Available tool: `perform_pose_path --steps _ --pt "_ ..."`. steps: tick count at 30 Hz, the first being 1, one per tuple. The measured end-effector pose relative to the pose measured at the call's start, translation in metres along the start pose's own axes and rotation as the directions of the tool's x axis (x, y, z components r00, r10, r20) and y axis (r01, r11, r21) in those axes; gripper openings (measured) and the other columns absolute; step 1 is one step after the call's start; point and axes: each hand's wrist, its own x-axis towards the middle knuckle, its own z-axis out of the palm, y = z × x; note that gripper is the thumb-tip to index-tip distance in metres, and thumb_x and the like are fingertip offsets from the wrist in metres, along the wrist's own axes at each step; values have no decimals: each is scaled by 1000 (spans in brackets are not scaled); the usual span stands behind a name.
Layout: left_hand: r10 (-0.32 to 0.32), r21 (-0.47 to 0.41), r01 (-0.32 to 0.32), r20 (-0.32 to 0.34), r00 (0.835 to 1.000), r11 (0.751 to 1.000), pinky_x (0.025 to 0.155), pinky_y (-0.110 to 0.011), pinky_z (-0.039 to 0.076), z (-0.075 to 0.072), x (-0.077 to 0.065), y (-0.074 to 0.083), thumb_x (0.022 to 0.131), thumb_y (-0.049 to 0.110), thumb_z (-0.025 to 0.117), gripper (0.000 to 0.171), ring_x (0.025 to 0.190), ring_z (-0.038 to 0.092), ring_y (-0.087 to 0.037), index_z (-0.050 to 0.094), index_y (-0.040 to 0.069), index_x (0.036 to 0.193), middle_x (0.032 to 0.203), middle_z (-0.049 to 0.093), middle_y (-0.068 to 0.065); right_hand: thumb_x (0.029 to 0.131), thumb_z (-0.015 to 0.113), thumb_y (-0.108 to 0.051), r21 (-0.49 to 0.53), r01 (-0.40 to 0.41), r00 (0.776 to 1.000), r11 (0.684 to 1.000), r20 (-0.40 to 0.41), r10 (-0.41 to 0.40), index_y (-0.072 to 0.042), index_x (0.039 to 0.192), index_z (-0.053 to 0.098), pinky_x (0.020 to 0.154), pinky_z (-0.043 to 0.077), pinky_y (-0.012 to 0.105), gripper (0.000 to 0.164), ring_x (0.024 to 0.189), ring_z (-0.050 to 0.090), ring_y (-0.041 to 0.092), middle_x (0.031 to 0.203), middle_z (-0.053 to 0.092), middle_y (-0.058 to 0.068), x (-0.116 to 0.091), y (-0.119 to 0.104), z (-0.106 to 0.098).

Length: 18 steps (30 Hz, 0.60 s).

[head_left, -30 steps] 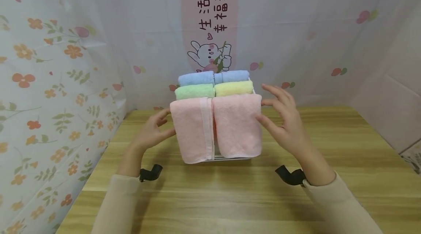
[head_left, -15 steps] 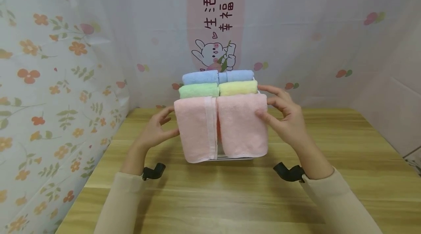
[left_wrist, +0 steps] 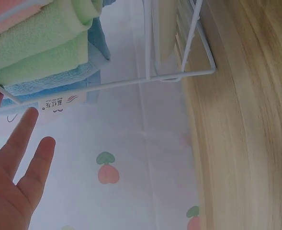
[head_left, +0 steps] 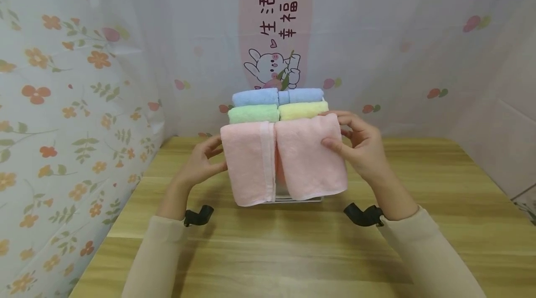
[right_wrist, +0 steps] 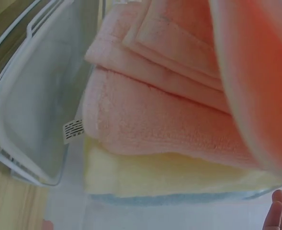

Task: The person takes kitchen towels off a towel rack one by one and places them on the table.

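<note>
Wooden table (head_left: 276, 261): nearest, with the wire rack (left_wrist: 148, 38) standing on it.
Right hand (head_left: 365, 149): thumb on the near face, fingers to the far side, pinching the right pink towel (head_left: 310, 158) near its upper right corner.
Towel's lie: just left of that hand, the nearer of the two; long axis hanging down, lower end slanted right.
Left hand (head_left: 198, 163): fingers apart, beside the left pink towel (head_left: 249, 168); contact unclear.
Pale tray (right_wrist: 35, 96): low in the rack, contents partly hidden.
Farther rows: green towel (head_left: 253, 114) left, yellow towel (head_left: 303, 110) right, then blue towels (head_left: 255, 98).
</note>
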Motion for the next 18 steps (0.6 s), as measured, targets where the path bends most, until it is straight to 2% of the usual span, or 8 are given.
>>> perform_pose_path --steps 3,9,18 --pt "-3 -14 4 6 1000 1000 114 -59 34 0 0 -1 82 -6 70 65 143 38 -38 47 -1 143 151 46 -21 79 75 11 -20 -5 1000 1000 -22 5 7 101 69 94 45 31 24 114 59 17 110 71 -4 1 -3 4" --pt "-22 -12 22 8 1000 1000 114 -58 35 1 -1 -2 83 -5 70 65 143 38 -38 47 0 144 152 45 -19 75 70 21 -22 -8 994 1000 -109 5 -1 93 73 84 48 29 28 104 58 16 98 72 -5 5 -3 9" --pt "-11 10 11 -13 1000 1000 111 -60 37 1 -1 -1 83 -4 71 63 142 38 -38 49 -1 141 149 48 -21 76 73 18 23 99 987 995 -132 -95 -2 90 75 82 49 27 25 101 60 17 92 74 -4 14 -6 8"
